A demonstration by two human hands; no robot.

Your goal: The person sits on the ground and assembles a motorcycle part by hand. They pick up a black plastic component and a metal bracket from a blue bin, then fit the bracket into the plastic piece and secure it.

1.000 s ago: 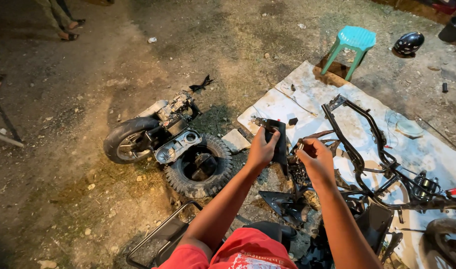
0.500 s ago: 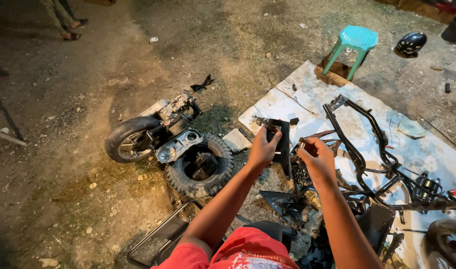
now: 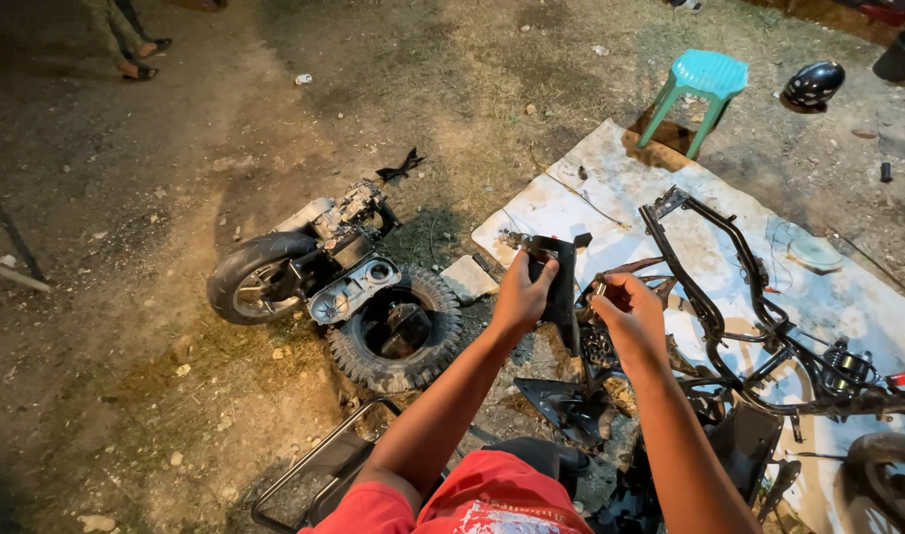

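Note:
My left hand [image 3: 524, 294] grips a black bracket-like metal part [image 3: 561, 287] and holds it upright in front of me. My right hand [image 3: 625, 311] is closed beside that part, its fingers pinching something small at the part's right edge; what it pinches is too small to tell. Both hands hover above a pile of dark scooter pieces [image 3: 571, 400]. A stripped black scooter frame [image 3: 739, 307] lies just right of my hands on a white sheet [image 3: 610, 188].
An engine with its rear wheel [image 3: 304, 272] and a loose knobby tyre [image 3: 398, 331] lie on the dirt to the left. A teal plastic stool [image 3: 699, 94] and a dark helmet [image 3: 813, 84] stand far right. Another person's feet [image 3: 136, 54] show at top left. A metal rack [image 3: 314, 470] lies near my knee.
My hands have stayed on the black part, with only a slight shift of the part and my head.

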